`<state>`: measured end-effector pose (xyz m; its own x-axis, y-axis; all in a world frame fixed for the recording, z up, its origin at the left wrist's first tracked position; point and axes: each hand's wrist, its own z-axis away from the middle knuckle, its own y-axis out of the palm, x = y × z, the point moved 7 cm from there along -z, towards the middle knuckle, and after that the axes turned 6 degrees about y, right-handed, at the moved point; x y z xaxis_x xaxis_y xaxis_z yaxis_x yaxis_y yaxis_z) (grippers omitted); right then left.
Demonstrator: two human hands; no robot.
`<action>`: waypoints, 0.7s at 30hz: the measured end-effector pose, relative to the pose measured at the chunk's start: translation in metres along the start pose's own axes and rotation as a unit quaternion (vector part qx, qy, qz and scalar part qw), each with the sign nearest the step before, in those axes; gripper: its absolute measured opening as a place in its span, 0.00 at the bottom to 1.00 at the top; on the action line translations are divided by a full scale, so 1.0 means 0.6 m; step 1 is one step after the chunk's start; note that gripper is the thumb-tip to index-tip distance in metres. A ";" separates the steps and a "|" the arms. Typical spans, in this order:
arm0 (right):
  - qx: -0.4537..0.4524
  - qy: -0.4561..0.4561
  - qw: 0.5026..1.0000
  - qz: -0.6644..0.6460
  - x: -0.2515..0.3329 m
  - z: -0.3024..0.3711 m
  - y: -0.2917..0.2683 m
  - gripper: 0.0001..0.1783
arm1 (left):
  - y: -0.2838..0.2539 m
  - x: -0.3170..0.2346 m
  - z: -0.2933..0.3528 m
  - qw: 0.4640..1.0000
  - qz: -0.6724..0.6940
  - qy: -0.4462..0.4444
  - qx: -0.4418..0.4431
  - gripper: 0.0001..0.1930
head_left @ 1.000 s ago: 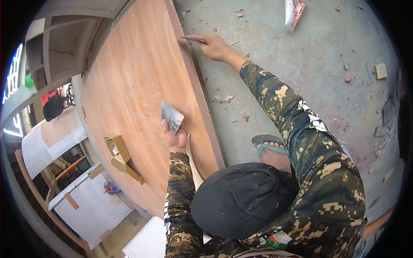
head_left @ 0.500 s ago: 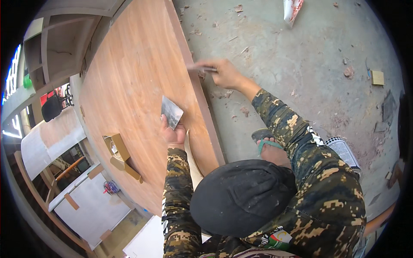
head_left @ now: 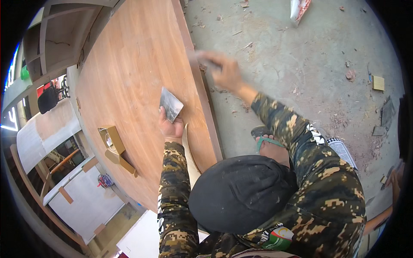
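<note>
Under my arms a broad wooden panel (head_left: pixel 129 81) slopes above the dusty concrete floor (head_left: pixel 301 64), scraps scattered about. My left grip (head_left: pixel 171 125) is clamped on a grey putty blade (head_left: pixel 171 103) against the panel; my right grip (head_left: pixel 223 71) (blurred, I cannot tell its closure) rides the edge. A small box (head_left: pixel 112 139) sits nearby.
</note>
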<state>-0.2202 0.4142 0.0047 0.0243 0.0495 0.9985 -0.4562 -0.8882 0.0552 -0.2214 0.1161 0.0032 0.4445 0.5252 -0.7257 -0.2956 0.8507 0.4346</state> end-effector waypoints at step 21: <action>0.250 0.134 0.958 0.044 -0.025 0.030 0.009 0.28 | 0.000 0.009 -0.007 1.000 0.009 -0.010 0.000 0.17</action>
<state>-0.2069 0.4002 -0.0098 -0.2552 0.0202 0.9667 0.0386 -0.9988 0.0310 -0.2223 0.1191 -0.0030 0.4562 0.5409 -0.7067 -0.3034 0.8411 0.4478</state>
